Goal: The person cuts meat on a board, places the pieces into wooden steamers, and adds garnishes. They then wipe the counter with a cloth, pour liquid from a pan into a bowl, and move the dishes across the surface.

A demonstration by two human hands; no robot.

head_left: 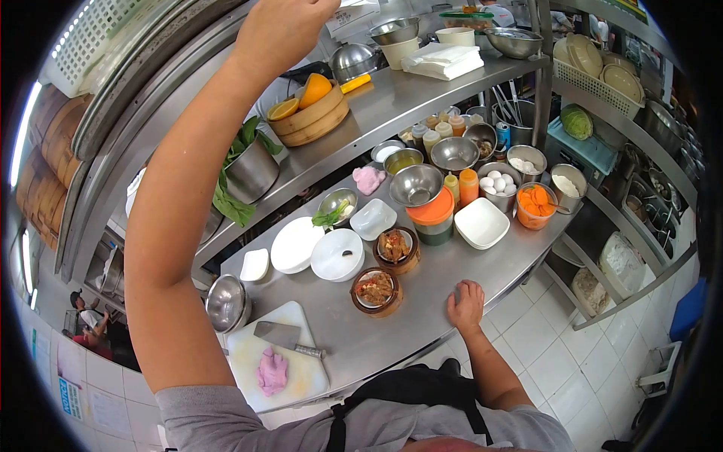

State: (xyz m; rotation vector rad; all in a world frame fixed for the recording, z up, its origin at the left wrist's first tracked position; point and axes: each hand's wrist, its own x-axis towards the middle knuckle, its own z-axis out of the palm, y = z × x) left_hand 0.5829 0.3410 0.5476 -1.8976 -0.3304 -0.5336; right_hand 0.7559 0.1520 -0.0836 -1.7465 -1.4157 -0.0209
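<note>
My left hand (290,24) is raised high at the top of the view, close to a white printed paper (352,13) above the upper shelf; its fingertips are cut off by the edge of the frame. My right hand (466,303) lies open on the front edge of the steel table (433,301), holding nothing. To its left stand two small bamboo steamers, the nearer one (376,292) and the farther one (396,246), each with brown sauced food in a dish. A cleaver (280,334) and a pink lump (272,372) lie on the white cutting board (303,369).
White plates (292,245) and a white bowl (337,255) stand mid-table. Squeeze bottles (468,186), a bowl of eggs (497,183) and a tub of orange slices (535,203) line the back right. Overhead, the steel shelf (422,92) carries napkins (443,60) and a bamboo steamer with oranges (312,117).
</note>
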